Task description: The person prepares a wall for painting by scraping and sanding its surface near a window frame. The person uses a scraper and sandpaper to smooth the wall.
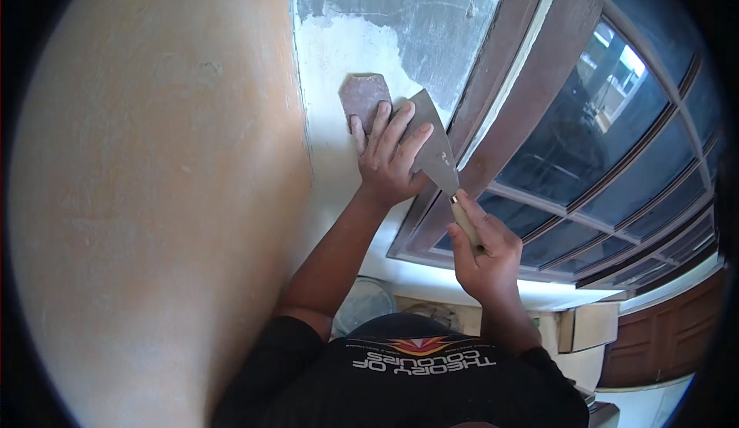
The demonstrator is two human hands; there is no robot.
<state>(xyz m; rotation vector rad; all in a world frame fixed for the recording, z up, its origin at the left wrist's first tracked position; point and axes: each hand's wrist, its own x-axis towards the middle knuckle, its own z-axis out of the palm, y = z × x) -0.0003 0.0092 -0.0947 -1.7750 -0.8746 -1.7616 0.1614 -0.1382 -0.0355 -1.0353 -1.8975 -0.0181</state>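
Note:
My left hand [391, 155] reaches up to the wall with its fingers extended over a dusty mauve piece of sandpaper [366, 95], holding it by its lower part. The middle and index fingers also lie across the broad metal blade of a putty knife [439, 147]. My right hand [490, 251] is closed round the knife's pale handle [466, 222], with the blade pointing up and left. Behind both tools is a narrow wall strip [350, 47] of white filler, with a bare grey patch [443, 39] above. The left thumb is mostly hidden.
A tan wall [154, 182] fills the left side and meets the white strip at a corner. To the right stands a brown wooden frame [531, 89] with glass panes [585, 120]. A translucent tub [363, 305] sits below, partly hidden by my body.

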